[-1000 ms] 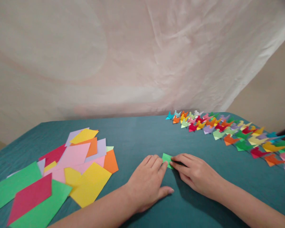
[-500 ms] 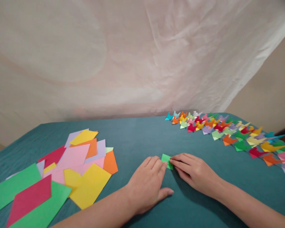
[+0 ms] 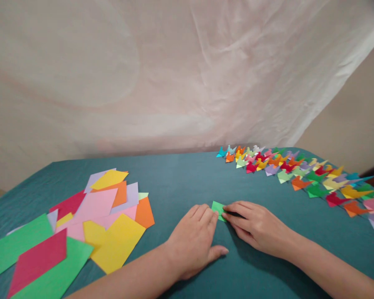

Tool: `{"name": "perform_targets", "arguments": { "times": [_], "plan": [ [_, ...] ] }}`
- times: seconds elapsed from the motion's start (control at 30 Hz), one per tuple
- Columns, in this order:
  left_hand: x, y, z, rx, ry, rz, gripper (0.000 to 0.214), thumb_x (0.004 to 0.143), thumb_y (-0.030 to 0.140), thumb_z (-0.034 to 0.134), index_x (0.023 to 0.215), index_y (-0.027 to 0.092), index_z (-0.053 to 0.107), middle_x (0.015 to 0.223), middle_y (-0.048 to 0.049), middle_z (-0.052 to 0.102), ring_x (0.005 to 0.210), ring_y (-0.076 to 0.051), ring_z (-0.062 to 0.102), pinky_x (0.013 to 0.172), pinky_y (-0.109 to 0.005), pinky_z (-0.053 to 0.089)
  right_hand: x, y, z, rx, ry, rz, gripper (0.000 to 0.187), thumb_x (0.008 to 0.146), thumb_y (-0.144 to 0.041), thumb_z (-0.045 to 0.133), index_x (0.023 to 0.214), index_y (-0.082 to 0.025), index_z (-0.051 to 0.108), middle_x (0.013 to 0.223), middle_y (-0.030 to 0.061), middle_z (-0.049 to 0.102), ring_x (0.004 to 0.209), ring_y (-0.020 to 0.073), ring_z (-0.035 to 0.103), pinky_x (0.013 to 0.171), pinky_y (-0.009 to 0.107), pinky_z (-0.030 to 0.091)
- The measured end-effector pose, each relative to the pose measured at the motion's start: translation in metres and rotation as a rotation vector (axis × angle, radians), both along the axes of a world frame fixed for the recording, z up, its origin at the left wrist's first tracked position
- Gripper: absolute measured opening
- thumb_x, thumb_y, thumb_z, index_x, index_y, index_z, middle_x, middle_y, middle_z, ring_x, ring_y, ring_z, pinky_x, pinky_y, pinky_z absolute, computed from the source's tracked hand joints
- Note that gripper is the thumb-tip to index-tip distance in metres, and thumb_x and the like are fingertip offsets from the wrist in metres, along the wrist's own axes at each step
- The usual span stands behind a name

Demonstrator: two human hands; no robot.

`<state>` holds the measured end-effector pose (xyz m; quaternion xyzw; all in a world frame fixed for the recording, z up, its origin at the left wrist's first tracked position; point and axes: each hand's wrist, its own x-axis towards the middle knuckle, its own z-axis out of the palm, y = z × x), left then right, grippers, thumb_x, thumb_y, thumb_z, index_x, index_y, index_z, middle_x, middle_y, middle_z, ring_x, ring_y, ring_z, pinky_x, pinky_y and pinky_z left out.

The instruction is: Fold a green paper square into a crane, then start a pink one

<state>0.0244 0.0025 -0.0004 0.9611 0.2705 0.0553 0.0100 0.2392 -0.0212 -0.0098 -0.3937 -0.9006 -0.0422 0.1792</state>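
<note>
My left hand [image 3: 195, 238] and right hand [image 3: 257, 226]: grip open, fingers flat, pinning the green paper [image 3: 217, 206] to the counter [image 3: 180, 178] (fingertips only, nothing clasped).

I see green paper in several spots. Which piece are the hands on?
The small folded green piece in the middle, under the fingertips of the left hand and right hand. The large green sheets lie flat and untouched at left.

The left hand [image 3: 191, 243] and right hand [image 3: 257, 226] hide part of the green paper [image 3: 217, 206]. Coloured sheets [image 3: 17, 249] run off at eight o'clock, folded figures [image 3: 353, 207] at three
</note>
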Motion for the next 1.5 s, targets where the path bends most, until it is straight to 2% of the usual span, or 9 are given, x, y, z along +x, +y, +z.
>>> {"name": "perform_targets", "arguments": {
  "times": [0.37,1.23,1.4,1.5],
  "plan": [
    [0.001,-0.001,-0.003,0.021,0.033,0.013,0.067,0.085,0.059,0.040,0.128,0.007,0.042,0.125,-0.0156,0.049,0.119,-0.029,0.040,0.103,-0.039,0.026,0.000,-0.001,0.000,-0.014,-0.077,-0.013,0.032,0.080,-0.010,0.049,0.108,-0.016,0.063,0.105,0.0105,0.062,0.095,0.0208,0.058,0.082,0.035,0.052],
    [-0.001,0.000,0.001,0.095,-0.011,0.028,0.056,0.086,0.054,0.042,0.119,0.009,0.051,0.118,-0.0130,0.055,0.119,-0.028,0.041,0.102,-0.040,0.027,-0.001,0.000,0.000,-0.071,-0.014,-0.049,0.033,0.079,-0.007,0.049,0.107,-0.018,0.064,0.107,0.0099,0.061,0.095,0.0208,0.057,0.080,0.035,0.052],
    [-0.002,0.000,0.007,0.098,-0.008,0.028,0.049,0.088,0.048,0.043,0.113,0.008,0.055,0.113,-0.0140,0.057,0.117,-0.028,0.042,0.101,-0.041,0.029,-0.002,0.000,0.004,-0.070,-0.002,-0.043,0.033,0.078,-0.006,0.049,0.105,-0.017,0.065,0.105,0.0102,0.061,0.094,0.0208,0.058,0.079,0.035,0.053],
    [-0.005,0.005,0.011,0.074,-0.034,0.024,0.035,0.089,0.034,0.044,0.108,0.009,0.057,0.108,-0.0128,0.057,0.114,-0.027,0.043,0.101,-0.041,0.031,-0.002,0.000,0.003,-0.060,0.000,-0.036,0.033,0.078,-0.006,0.048,0.105,-0.017,0.065,0.105,0.0104,0.061,0.094,0.0210,0.058,0.079,0.035,0.053]
  ]
}}
